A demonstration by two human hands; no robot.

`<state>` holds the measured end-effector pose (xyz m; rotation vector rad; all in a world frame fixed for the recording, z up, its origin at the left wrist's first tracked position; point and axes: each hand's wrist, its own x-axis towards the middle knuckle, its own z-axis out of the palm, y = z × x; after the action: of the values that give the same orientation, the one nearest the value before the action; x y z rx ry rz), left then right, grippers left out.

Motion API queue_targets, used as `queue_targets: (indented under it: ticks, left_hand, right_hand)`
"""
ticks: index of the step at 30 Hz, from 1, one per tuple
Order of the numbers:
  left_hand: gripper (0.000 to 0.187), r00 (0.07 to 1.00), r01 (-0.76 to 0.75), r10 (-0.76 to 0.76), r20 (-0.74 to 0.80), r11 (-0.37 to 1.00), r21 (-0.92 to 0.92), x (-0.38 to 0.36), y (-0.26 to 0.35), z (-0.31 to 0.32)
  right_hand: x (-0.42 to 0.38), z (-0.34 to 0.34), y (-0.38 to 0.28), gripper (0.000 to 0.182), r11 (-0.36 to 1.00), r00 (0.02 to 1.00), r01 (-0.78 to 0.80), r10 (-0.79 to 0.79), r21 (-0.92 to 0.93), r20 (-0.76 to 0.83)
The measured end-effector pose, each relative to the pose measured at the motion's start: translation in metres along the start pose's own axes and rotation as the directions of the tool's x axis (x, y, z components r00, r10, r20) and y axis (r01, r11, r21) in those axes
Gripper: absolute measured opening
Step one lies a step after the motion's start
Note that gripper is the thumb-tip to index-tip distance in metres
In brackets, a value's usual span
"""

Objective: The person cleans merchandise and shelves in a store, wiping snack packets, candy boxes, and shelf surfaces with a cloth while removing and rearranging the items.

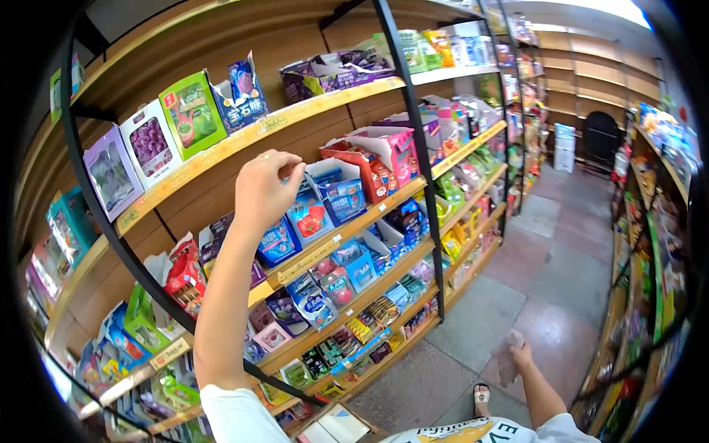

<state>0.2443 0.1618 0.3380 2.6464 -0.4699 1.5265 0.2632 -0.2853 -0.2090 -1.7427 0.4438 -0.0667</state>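
My left hand (269,184) is raised in front of the shelf rack, fingers curled in toward the thumb. What it holds, if anything, is hidden. Just behind it on the shelf stand a blue candy pouch with red fruit on it (310,220) and an opened blue display box (343,193). A red box of packets (373,173) stands further right. Low over the aisle floor, my right hand (522,354) is closed on a crumpled pale cloth (507,362), which hangs down beside my leg.
Candy boxes, among them a green box (193,114) and a white box (151,136), line the upper shelf. A black rack post (413,111) rises between bays. An open carton (334,427) sits by my feet. Shelves (657,159) flank the aisle's right side; a black chair (600,136) is far back.
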Motion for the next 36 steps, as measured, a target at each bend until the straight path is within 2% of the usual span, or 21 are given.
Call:
queue_targets:
  ticks: [2,5,7,8,10,14,15,16,17,19,21,23,25,26,27,29,30,31,33,35,36]
  left_hand:
    - [0.01,0.999,0.001,-0.012,0.052,0.98,0.201,0.014,-0.012,0.045]
    - [0.01,0.997,0.023,-0.052,0.063,0.922,0.386,0.077,-0.027,0.086]
    - [0.012,0.993,0.067,-0.099,0.06,0.912,0.404,0.114,-0.036,0.109]
    - [0.013,0.998,0.045,-0.057,0.016,0.915,0.402,0.13,-0.04,0.12]
    - [0.015,0.998,0.041,-0.019,-0.059,0.916,0.398,0.16,-0.048,0.136]
    - [0.014,0.995,0.054,-0.009,-0.099,0.885,0.463,0.199,-0.075,0.163]
    - [0.014,0.995,0.06,-0.014,-0.1,0.878,0.475,0.209,-0.082,0.166]
    - [0.015,0.995,0.047,0.001,-0.104,0.886,0.46,0.216,-0.087,0.168]
    - [0.015,0.994,0.03,0.019,-0.106,0.895,0.444,0.224,-0.092,0.17]
    - [0.018,0.999,-0.006,0.028,-0.041,0.893,0.449,0.229,-0.094,0.172]
    - [0.022,0.985,0.014,-0.084,0.153,0.913,0.407,0.237,-0.1,0.172]
    - [0.021,0.983,0.041,-0.106,0.148,0.921,0.386,0.236,-0.114,0.176]
    - [0.02,0.974,0.016,-0.083,0.209,0.952,0.305,0.241,-0.107,0.169]
    - [0.018,0.949,0.109,-0.188,0.252,0.948,0.299,0.244,-0.098,0.164]
    - [0.018,0.949,0.121,-0.204,0.24,0.94,0.319,0.247,-0.105,0.16]
    - [0.021,0.873,0.272,-0.311,0.377,0.95,0.154,0.26,-0.114,0.15]
    - [0.028,0.831,0.37,-0.388,0.398,0.92,0.126,0.265,-0.116,0.147]
    - [0.033,0.83,0.368,-0.37,0.417,0.926,0.088,0.274,-0.124,0.147]
    - [0.043,0.828,0.377,-0.414,0.378,0.91,0.171,0.293,-0.129,0.161]
    - [0.062,0.785,0.127,-0.367,0.499,0.884,0.45,0.316,-0.156,0.179]
    - [0.071,0.665,0.237,-0.536,0.52,0.812,0.534,0.323,-0.151,0.187]
  right_hand:
    - [0.063,0.002,-0.025,0.048,0.989,0.993,-0.043,0.027,0.14,0.117]
    - [0.133,0.015,-0.11,0.057,0.998,0.989,0.034,-0.041,0.048,0.142]
    - [0.17,0.03,-0.173,0.06,0.994,0.966,0.094,-0.106,0.062,0.237]
    - [0.189,0.038,-0.195,0.063,0.987,0.936,0.145,-0.157,0.063,0.315]
    - [0.246,0.07,-0.231,0.066,0.868,0.777,0.485,-0.482,0.102,0.404]
    - [0.242,0.096,-0.406,0.063,0.689,0.475,0.722,-0.561,0.064,0.678]
    - [0.233,0.098,-0.453,0.058,0.447,0.305,0.893,-0.686,0.053,0.661]
    - [0.22,0.1,-0.492,0.055,0.454,0.272,0.884,-0.693,0.111,0.667]
    - [0.204,0.102,-0.526,0.054,0.366,0.248,0.927,-0.757,0.077,0.605]
    - [0.191,0.117,-0.582,0.055,0.186,0.101,0.974,-0.871,0.132,0.481]
    - [0.167,0.127,-0.644,0.058,-0.031,-0.068,0.995,-0.89,0.09,0.45]
    - [0.163,0.16,-0.691,0.067,-0.279,-0.285,0.958,-0.901,0.068,0.326]
    - [0.149,0.186,-0.73,0.069,-0.443,-0.426,0.896,-0.838,0.03,0.34]
    - [0.144,0.201,-0.746,0.071,-0.465,-0.436,0.885,-0.817,0.018,0.376]
    - [0.142,0.215,-0.762,0.072,-0.49,-0.45,0.872,-0.793,0.011,0.411]
    - [0.137,0.231,-0.777,0.068,-0.564,-0.519,0.826,-0.755,0.007,0.4]
    - [0.139,0.233,-0.78,0.064,-0.486,-0.447,0.873,-0.759,0.046,0.473]
    - [0.136,0.234,-0.781,0.061,-0.399,-0.373,0.914,-0.745,0.078,0.553]
    - [0.141,0.238,-0.774,0.054,-0.453,-0.458,0.879,-0.715,0.15,0.529]
    - [0.141,0.234,-0.769,0.051,-0.421,-0.438,0.896,-0.782,0.143,0.443]
    - [0.142,0.233,-0.768,0.053,-0.406,-0.435,0.899,-0.783,0.165,0.445]
